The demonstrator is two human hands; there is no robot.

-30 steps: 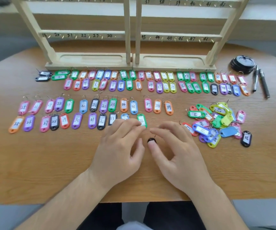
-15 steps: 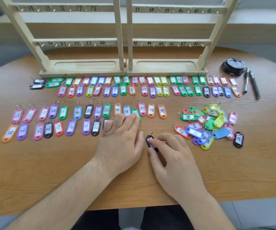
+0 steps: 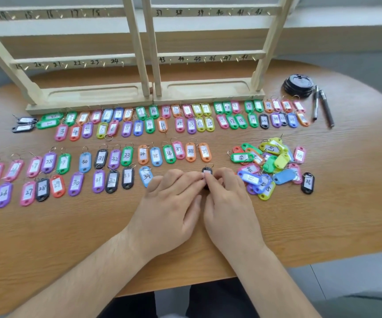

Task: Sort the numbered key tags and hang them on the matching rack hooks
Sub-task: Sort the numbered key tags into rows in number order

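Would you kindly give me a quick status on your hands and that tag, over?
Right hand pinching black tag; left hand fingers against it, grip unclear. Tag number covered. Visible rack hooks bare. Unsorted pile close on the right.
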